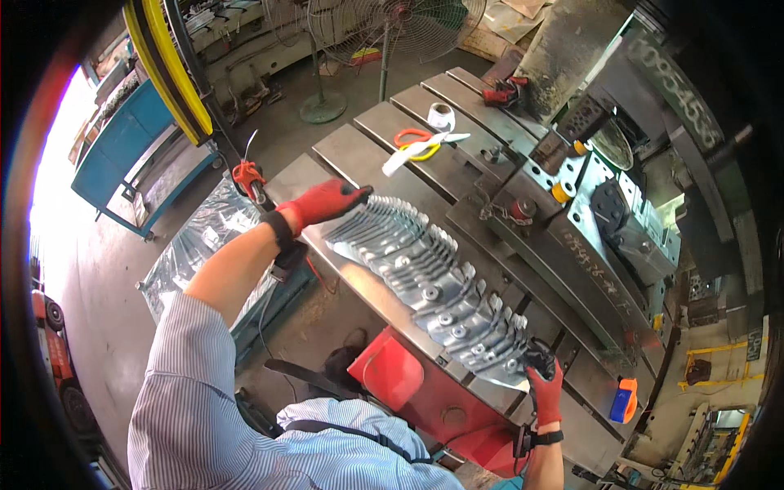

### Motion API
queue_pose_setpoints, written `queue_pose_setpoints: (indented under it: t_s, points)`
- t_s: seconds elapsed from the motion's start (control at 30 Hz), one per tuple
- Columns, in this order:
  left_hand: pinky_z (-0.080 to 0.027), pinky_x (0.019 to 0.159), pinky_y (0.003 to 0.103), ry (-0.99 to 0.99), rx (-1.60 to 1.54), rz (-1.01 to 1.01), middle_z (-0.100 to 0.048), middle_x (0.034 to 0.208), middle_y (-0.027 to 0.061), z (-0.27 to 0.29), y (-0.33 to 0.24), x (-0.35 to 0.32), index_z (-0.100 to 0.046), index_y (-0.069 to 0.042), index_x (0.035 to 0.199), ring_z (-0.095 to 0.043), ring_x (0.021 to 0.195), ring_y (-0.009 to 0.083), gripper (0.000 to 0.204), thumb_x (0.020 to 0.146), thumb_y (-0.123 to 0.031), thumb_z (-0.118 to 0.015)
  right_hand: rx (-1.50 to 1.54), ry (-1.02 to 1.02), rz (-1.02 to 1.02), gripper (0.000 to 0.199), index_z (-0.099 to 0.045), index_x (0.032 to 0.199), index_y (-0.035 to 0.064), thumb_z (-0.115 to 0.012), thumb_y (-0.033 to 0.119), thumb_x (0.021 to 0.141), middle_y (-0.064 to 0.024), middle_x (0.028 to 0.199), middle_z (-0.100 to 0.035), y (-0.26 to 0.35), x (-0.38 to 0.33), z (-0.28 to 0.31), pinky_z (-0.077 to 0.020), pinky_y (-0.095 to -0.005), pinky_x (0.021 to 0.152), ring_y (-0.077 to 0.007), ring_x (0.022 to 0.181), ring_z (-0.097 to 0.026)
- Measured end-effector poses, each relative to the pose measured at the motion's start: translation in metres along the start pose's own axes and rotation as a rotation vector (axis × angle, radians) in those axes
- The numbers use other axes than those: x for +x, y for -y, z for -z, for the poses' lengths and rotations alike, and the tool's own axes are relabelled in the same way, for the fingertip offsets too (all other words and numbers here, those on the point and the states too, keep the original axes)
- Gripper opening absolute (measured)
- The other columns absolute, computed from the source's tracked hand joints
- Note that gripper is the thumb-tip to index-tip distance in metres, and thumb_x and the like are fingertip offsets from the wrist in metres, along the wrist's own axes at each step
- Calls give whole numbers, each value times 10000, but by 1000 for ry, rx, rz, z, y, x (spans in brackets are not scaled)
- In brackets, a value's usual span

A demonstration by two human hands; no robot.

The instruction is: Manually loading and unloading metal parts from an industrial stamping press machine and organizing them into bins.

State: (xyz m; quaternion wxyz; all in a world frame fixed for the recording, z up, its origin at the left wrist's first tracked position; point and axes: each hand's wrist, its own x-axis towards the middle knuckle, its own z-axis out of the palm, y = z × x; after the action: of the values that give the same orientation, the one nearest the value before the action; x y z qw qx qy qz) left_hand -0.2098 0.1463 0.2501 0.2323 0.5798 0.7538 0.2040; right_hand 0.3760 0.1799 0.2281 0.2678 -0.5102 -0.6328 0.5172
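Observation:
A long row of nested, shiny stamped metal sheet parts lies across the front of the slotted steel table. My left hand, in a red glove with dark fingertips, grips the far left end of the row. At the near right end, my right hand, gloved alike, has its fingers closed on the parts. Beyond the row are scissors with orange and yellow handles, partly covered by a white strip. A white roll stands behind them.
A machine die with pale blocks occupies the table's right side. An orange and blue object lies near the right edge. Plastic-covered goods, a blue cart and a yellow post are left; a fan stands behind.

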Motion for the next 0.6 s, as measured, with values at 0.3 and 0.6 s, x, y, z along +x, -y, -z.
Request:
queue_pose_setpoints:
  t_s: [0.3,0.6]
  points:
    - [-474,687,262,549,-709,401,-653,870,-32,-17,15,32,-689,-45,1076,-561,766,57,522,1000,-494,-432,-1071,62,11,1032,-366,1467,124,-855,309,577,-199,1444,-421,5,27,4,-238,-503,1137,-374,1346,-359]
    - [-515,745,251,531,-1077,256,-685,941,-15,-54,46,32,-687,-23,1097,-602,801,44,334,1009,-294,-513,-635,94,79,1024,-410,1432,82,-863,305,541,-154,1414,-453,0,46,-53,-267,-432,1137,-333,1329,-388]
